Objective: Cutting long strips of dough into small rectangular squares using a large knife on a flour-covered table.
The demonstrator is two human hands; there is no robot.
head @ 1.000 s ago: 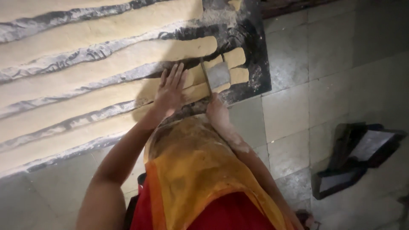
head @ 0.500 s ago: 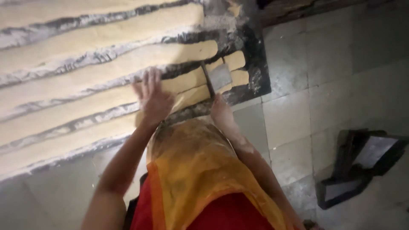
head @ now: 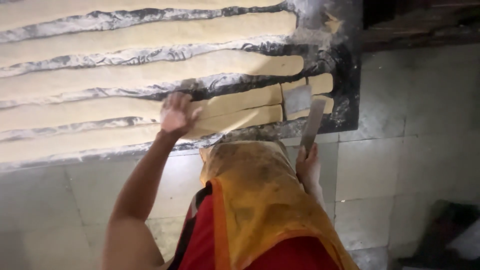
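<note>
Where the dark, flour-dusted work slab [head: 345,75] lies low on the floor, long pale dough strips [head: 150,70] run side by side across it, parted by dark floury gaps. Nearest strip [head: 235,120]: under the left hand [head: 176,114], which hovers at or on its surface, fingers loosely spread; contact cannot be told for the blur. Cut dough pieces [head: 320,82]: short blocks at the right end of the near strips, just beside the slab's right edge. Right hand [head: 307,167]: closed around the handle end of a flat metal scraper [head: 312,125], blade pointing up toward the cut pieces and reaching over the slab's near edge. Second flat grey blade-like shape [head: 297,98]: lying among the cut pieces; its kind cannot be told. Garment: orange cloth [head: 255,200] over red, between the arms. Floor: pale square tiles [head: 390,165] with dark joints, dimly lit. Dark object [head: 445,235]: lower right on the tiles, blurred.
</note>
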